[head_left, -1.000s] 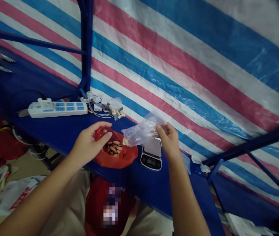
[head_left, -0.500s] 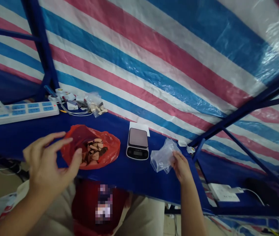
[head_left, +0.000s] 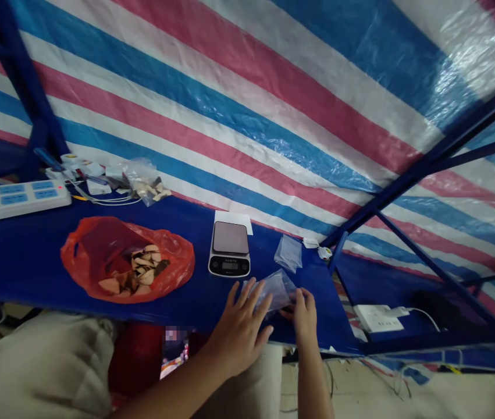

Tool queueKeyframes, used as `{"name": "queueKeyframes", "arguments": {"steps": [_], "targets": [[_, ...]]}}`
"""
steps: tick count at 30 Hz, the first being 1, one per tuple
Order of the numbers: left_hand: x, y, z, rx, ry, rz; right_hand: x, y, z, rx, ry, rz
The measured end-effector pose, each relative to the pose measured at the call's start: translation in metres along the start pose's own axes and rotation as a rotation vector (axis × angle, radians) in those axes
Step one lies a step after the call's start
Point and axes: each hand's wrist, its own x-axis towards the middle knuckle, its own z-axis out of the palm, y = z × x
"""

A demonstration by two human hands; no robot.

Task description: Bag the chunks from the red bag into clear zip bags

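Observation:
My left hand (head_left: 241, 329) and my right hand (head_left: 303, 314) both hold a clear plastic bag (head_left: 277, 290) near the front edge of the blue table (head_left: 195, 308). The left fingers spread across it, and the right fingers pinch its side. Behind them lies a second small clear bag (head_left: 288, 254). A digital kitchen scale (head_left: 228, 249) stands on white paper to the left of that bag. Further left, an open red plastic bag (head_left: 94, 262) holds tan and brown chips (head_left: 142, 270).
A white power strip (head_left: 11, 201) and a clear bag of tan pieces (head_left: 145, 181) lie among cables at the back left. A striped tarpaulin (head_left: 247, 128) and blue metal bars (head_left: 422, 163) stand behind. A white socket block (head_left: 378, 318) sits at the lower right.
My left hand has moved from beside the red bag to the clear bag, now held in both hands. A second small clear bag shows on the table. The view has swung, shifting the table leftward.

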Motion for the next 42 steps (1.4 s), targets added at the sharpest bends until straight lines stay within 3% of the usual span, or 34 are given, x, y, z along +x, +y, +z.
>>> {"name": "queueKeyframes", "arguments": {"steps": [2, 3, 5, 7, 9, 14, 17, 22, 25, 28, 30, 34, 39, 42], "targets": [[0.006, -0.001, 0.022, 0.057, -0.053, -0.036, -0.003, -0.003, -0.008, -0.267, 0.174, -0.331], [0.005, -0.003, 0.032, 0.067, -0.073, -0.049, -0.006, -0.005, -0.010, -0.379, 0.177, -0.509], [0.000, -0.007, 0.045, 0.073, -0.105, -0.052, -0.011, -0.006, -0.005, -0.562, -0.042, -0.785], [-0.008, -0.010, 0.052, 0.086, -0.122, -0.041, -0.015, -0.003, 0.005, -0.745, -0.336, -0.876], [-0.013, -0.011, 0.053, 0.106, -0.129, -0.040, -0.017, 0.004, 0.014, -0.938, -0.431, -0.824], [-0.021, -0.013, 0.051, 0.120, -0.137, -0.032, -0.013, 0.020, 0.020, -1.097, -0.295, -0.676], [-0.027, -0.017, 0.049, 0.118, -0.118, -0.016, -0.007, 0.027, 0.016, -0.999, -0.270, -0.647], [-0.035, -0.026, 0.041, 0.127, -0.104, -0.004, 0.018, 0.031, -0.005, -0.614, -0.158, -0.511], [-0.042, -0.030, 0.033, 0.177, -0.084, 0.000, 0.030, 0.023, -0.020, -0.551, -0.065, -0.477], [-0.049, -0.032, 0.028, 0.230, -0.055, 0.013, 0.023, 0.008, -0.023, -0.517, -0.009, -0.532], [-0.053, -0.034, 0.026, 0.258, -0.045, 0.016, 0.009, -0.001, -0.014, -0.469, -0.077, -0.523], [-0.062, -0.041, 0.024, 0.272, -0.023, 0.062, -0.015, -0.011, 0.012, -0.478, -0.380, -0.420], [-0.075, -0.049, 0.024, 0.259, 0.009, 0.093, -0.017, -0.009, 0.025, -0.589, -0.332, -0.471], [-0.077, -0.049, 0.025, 0.311, 0.025, 0.114, -0.014, -0.010, 0.023, -0.554, -0.380, -0.427]]}}
